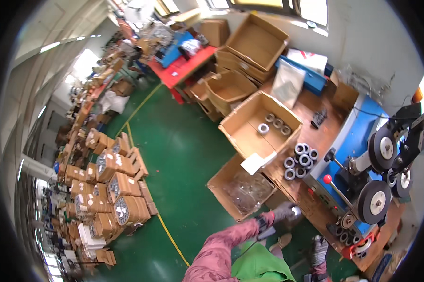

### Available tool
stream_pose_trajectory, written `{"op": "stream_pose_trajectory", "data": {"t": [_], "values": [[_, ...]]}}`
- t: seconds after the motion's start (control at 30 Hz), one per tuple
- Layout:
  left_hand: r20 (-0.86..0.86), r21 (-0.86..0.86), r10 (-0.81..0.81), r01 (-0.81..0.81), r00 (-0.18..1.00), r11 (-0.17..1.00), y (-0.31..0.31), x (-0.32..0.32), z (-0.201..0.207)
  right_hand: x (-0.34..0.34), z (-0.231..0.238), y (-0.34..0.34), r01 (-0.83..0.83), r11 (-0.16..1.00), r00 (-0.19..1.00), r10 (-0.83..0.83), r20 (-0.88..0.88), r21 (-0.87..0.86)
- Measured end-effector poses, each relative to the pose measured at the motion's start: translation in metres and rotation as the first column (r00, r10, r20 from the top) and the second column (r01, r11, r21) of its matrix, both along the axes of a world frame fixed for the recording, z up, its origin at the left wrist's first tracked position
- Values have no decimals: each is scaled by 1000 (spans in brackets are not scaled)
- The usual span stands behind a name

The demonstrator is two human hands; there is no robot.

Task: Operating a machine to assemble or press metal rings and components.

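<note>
My left hand [283, 214], in a grey glove, is closed on a shiny metal ring [295, 211] in front of the bench; the ring is partly covered and slightly blurred. Lower right, my right hand [319, 250] wears a striped grey glove. Its fingers look stretched out beside the bench edge, and I see nothing in them. Several metal rings [304, 160] lie bunched on the wooden bench [294, 189]. A few more rings [263, 128] sit inside an open cardboard box [245, 140]. Dark rings [344, 237] rest by the machine's near end.
A blue machine [328, 191] with black wheels [374, 202] and a red-knobbed lever [327, 179] stands on the bench at right. Below the bench, a carton [240, 193] holds clear plastic. Stacked cartons [127, 210] stand left across the green floor [183, 164]. A red table [183, 70] is farther back.
</note>
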State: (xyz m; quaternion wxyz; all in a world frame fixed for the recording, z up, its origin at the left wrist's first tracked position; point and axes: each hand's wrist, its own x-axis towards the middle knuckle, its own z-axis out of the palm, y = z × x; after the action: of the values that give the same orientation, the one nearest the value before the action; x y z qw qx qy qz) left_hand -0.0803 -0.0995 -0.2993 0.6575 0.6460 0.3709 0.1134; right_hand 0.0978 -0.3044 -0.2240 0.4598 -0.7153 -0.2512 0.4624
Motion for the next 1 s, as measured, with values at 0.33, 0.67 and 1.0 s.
{"op": "stream_pose_trajectory", "data": {"t": [0.33,0.67,1.0], "values": [[123,92,361,-373,924,923,-95,-85,225,-93,113,65,-462,867,134,273,-953,184],[479,-275,697,-663,533,696,-63,-157,229,-129,199,116,-603,406,763,546,347,687],[479,-124,689,-736,544,666,-6,-247,213,-248,214,196,-592,436,761,580,291,678]]}}
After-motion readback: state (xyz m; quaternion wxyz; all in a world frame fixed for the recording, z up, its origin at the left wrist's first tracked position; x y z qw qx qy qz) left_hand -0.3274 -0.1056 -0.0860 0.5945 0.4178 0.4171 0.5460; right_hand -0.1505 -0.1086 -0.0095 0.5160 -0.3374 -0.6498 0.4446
